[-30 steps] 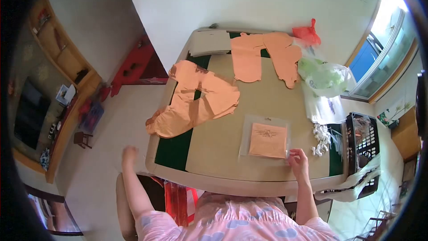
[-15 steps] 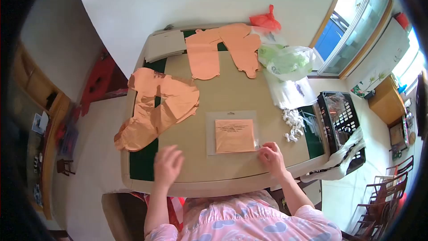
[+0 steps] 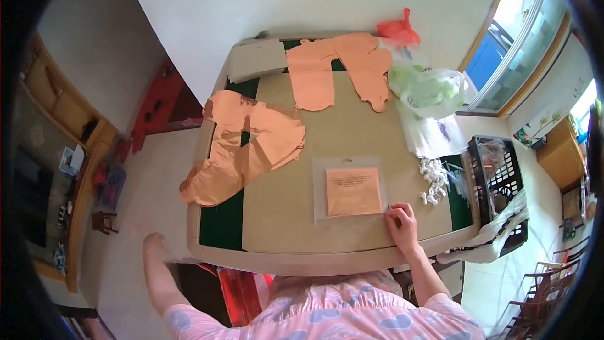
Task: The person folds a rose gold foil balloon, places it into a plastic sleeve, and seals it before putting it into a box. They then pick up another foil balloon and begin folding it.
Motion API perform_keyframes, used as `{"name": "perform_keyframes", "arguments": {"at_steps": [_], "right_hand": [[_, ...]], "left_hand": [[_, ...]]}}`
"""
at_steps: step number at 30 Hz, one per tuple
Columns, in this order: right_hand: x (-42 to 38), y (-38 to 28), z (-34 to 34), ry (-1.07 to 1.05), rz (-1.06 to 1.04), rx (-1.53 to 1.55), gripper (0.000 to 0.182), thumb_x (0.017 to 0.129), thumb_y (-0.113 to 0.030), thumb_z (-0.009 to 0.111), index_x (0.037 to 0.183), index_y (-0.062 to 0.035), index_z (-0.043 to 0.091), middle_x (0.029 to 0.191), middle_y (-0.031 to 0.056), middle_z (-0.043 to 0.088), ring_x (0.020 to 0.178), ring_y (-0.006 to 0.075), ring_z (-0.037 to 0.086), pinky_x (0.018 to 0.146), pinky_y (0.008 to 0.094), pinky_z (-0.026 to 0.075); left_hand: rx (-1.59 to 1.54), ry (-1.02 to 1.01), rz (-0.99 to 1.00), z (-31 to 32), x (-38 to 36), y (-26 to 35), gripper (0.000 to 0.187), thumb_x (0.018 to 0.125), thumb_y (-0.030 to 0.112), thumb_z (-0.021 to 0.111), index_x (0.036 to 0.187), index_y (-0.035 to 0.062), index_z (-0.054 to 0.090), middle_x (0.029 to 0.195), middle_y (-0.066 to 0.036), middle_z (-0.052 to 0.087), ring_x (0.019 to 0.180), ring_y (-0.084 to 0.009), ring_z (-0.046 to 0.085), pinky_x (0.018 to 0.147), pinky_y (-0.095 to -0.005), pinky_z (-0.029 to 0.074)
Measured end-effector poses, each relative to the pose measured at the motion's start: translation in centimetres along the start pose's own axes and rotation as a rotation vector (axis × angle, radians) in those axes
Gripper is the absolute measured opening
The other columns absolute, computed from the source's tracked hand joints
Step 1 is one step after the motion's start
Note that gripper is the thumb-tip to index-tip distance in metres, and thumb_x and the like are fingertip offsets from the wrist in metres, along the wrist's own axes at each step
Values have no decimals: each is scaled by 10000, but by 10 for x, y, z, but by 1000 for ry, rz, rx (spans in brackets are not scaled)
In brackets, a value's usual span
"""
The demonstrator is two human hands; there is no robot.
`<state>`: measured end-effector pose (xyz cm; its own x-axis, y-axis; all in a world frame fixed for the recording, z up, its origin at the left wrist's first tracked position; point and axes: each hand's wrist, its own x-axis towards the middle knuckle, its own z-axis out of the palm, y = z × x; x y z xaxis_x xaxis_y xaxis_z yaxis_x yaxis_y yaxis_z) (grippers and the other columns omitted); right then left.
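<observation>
A clear plastic bag [image 3: 319, 208] lies on the table with a folded orange-copper foil sheet [image 3: 353, 192] inside, dark printed lines near its top. My right hand [image 3: 402, 223] is closed at the bag's lower right corner, thumb and fingers pinched there. My left hand [image 3: 153, 243] is out past the table's left edge, over the floor, its fingers too indistinct to read. A pile of flat, shiny copper foil balloons [image 3: 251, 145] lies on the left of the table. More flat foil balloons [image 3: 313, 79] lie at the back.
Grey-beige sheets [image 3: 257, 62] are stacked at the back left. On the right are clear and green plastic bags [image 3: 434, 91], white curled pieces [image 3: 433, 179] and a black crate [image 3: 497, 176] beside the table. A red bag [image 3: 399, 30] sits by the wall.
My left hand has swung from above the table's front left out beyond its left edge. My right hand stays at the bag's corner. The whole view has shifted slightly.
</observation>
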<state>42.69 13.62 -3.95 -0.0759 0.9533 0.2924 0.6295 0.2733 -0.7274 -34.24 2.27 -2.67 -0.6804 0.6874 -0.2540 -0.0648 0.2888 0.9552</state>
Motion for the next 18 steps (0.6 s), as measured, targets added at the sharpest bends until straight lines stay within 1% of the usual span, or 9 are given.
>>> {"name": "perform_keyframes", "arguments": {"at_steps": [2,4,7,11,13,15,16,17,18], "right_hand": [[0,7,2,19,-68,-41,122,753,2,678,852,-26,613,978,149,589,905,330,574,762,385,491],[0,3,1,9,-58,-49,120,756,3,672,854,-25,609,966,149,592,906,329,573,757,386,490],[-4,4,-1,-16,-60,-45,115,760,10,659,853,-29,605,971,148,591,910,331,571,751,387,487],[-3,10,2,-11,-47,-50,151,763,18,663,895,-48,630,1046,130,578,866,277,603,732,338,506],[1,-4,0,20,-144,-123,160,754,22,653,893,-55,632,1093,135,587,970,319,579,793,373,494],[3,-12,0,0,-212,-153,166,753,13,654,900,-63,636,1143,134,592,1054,338,562,845,395,482],[4,-13,-1,-36,-229,-145,168,757,2,660,909,-67,641,1170,130,592,1086,337,558,866,399,476],[3,-12,-3,-75,-244,-137,170,761,-9,666,918,-70,645,1197,126,592,1118,335,553,888,404,470],[5,-9,-4,-119,-283,-137,161,765,-24,671,917,-72,647,1208,119,593,1135,324,550,899,408,463]], "left_hand": [[350,-122,-163,21,-5,-29,541,906,315,597,1367,70,454,1300,-131,541,1199,-240,514,1014,-393,400],[289,-177,-154,36,-9,-39,552,890,320,619,1356,66,465,1266,-136,567,1162,-230,548,985,-394,432],[-770,84,170,44,-19,-34,455,872,259,625,1271,56,541,1185,-131,608,1066,-250,601,912,-363,480],[269,305,384,72,-27,-12,383,891,231,586,1222,40,564,1132,-158,622,1037,-271,611,901,-382,479],[809,380,441,101,-47,-12,350,901,217,567,1197,31,576,1105,-171,630,1023,-281,616,896,-391,478],[786,242,731,205,-125,16,254,899,192,552,1099,44,603,1044,-153,644,1002,-286,624,871,-414,478],[633,81,641,264,-182,56,208,867,160,588,1057,75,608,1074,-150,631,1031,-285,614,864,-400,487],[645,-258,558,290,-197,40,264,832,148,636,1090,97,614,1151,-153,608,1083,-289,588,891,-394,488],[748,-399,1020,320,-213,28,336,788,184,703,1107,116,620,1184,-136,596,1120,-280,569,898,-396,494]]}}
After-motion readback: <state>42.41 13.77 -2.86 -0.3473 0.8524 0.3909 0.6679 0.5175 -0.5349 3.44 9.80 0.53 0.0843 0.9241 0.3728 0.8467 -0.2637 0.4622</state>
